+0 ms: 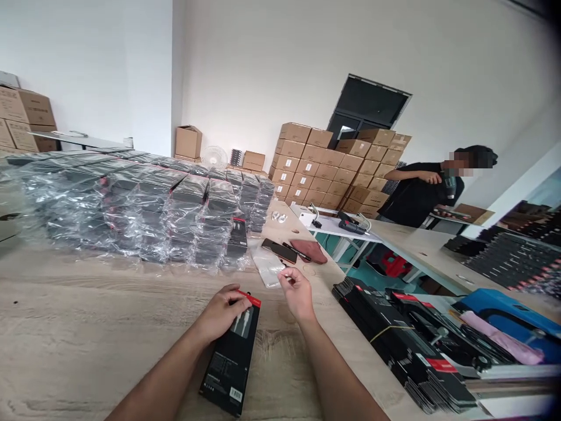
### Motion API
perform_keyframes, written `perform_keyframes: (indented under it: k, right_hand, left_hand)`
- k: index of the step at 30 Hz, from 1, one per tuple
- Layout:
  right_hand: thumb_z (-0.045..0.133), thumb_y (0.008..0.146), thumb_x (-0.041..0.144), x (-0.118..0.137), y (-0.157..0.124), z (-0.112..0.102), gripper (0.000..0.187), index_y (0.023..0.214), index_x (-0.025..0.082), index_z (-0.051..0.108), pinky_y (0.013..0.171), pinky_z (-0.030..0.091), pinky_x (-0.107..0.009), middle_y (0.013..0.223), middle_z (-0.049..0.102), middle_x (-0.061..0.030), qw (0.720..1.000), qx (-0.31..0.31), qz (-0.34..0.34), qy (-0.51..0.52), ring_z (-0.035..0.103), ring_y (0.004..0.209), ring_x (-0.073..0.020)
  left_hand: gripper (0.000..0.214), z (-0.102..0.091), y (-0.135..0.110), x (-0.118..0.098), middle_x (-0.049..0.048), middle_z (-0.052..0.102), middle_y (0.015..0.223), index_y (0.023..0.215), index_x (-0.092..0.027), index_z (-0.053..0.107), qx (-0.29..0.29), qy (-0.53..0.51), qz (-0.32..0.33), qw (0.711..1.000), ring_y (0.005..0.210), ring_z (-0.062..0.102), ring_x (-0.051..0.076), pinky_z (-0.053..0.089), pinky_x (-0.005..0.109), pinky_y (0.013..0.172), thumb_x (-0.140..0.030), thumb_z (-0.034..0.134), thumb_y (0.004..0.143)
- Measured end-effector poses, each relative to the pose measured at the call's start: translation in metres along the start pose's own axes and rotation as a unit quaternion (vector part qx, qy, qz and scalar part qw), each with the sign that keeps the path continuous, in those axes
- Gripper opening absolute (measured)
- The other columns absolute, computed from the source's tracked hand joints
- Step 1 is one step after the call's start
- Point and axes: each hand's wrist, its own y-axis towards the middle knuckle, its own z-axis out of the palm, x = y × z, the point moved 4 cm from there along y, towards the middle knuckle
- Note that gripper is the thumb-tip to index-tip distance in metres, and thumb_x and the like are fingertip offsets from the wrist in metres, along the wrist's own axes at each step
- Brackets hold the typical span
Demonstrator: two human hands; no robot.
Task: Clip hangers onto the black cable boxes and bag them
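Under my left hand [224,313] lies a flat black retail box [228,365] with a red top edge, a cable picture and a barcode. The fingers and thumb of that hand grip the box near its top. My right hand [297,290] pinches at the near edge of clear plastic bags [268,270] lying on the table. Whether one bag is separated between its fingertips is hard to make out. Just beyond are a dark phone-like slab [279,250], a black pen-like tool [297,251] and a reddish-brown pouch [312,251].
Stacks of plastic-wrapped black boxes [144,216] fill the table's far left. Flat black cartons [394,333], some banded, lie at right beside a blue bag [508,321]. Brown cartons [324,164] stand behind. A co-worker [416,190] holds a power tool [449,182] at another table.
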Motion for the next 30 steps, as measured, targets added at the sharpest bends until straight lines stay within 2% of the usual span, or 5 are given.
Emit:
perform_keyframes:
  k: [5,9,15,24,30]
  right_hand:
    - [0.057,0.077,0.025,0.035,-0.022,0.009,0.008,0.071,0.02,0.06,0.067,0.044,-0.027,0.073,0.063,-0.0016,0.996,0.053,-0.07,-0.014,0.056,0.069,-0.0158]
    - [0.057,0.076,0.018,0.058,-0.034,0.017,0.005,0.075,0.021,0.061,0.069,0.045,-0.027,0.075,0.062,-0.0012,0.983,0.132,-0.123,-0.028,0.058,0.075,-0.0161]
    - [0.061,0.078,0.023,0.054,-0.039,0.024,0.004,0.077,0.021,0.064,0.065,0.045,-0.025,0.079,0.066,-0.0009,0.963,0.265,-0.047,0.02,0.059,0.072,-0.0149]
    - [0.064,0.075,0.029,0.049,-0.041,0.026,0.011,0.073,0.018,0.064,0.061,0.043,-0.024,0.071,0.063,0.0009,0.953,0.282,0.041,0.102,0.055,0.064,-0.0126]
    - [0.069,0.071,0.035,0.042,-0.032,0.021,0.02,0.069,0.017,0.06,0.061,0.042,-0.024,0.067,0.06,0.0021,0.948,0.241,0.103,0.179,0.053,0.062,-0.0115]
  left_hand:
    - [0.048,0.003,0.001,-0.007,0.0085,0.056,0.127,0.076,-0.021,0.075,-0.012,-0.002,-0.003,1.0,0.12,0.047,0.028,0.029,0.038,0.105,-0.06,0.048,0.08]
    - [0.044,0.009,0.0,-0.015,0.0086,0.065,0.11,0.075,-0.018,0.074,0.001,-0.029,0.009,1.0,0.11,0.054,0.027,0.037,0.036,0.098,-0.058,0.057,0.075]
    - [0.039,0.01,0.004,-0.005,0.0068,0.068,0.102,0.093,-0.016,0.072,0.011,-0.123,-0.025,0.992,0.095,0.06,0.023,0.045,0.03,0.082,-0.047,0.067,0.071]
    - [0.038,0.007,0.001,-0.011,0.0077,0.068,0.107,0.09,-0.016,0.073,-0.009,-0.088,-0.029,0.996,0.102,0.059,0.024,0.043,0.03,0.086,-0.049,0.068,0.07]
    - [0.036,0.004,0.004,-0.004,0.0064,0.068,0.08,0.074,-0.013,0.069,-0.027,-0.071,-0.057,0.995,0.065,0.058,0.017,0.042,0.027,0.061,-0.047,0.073,0.063]
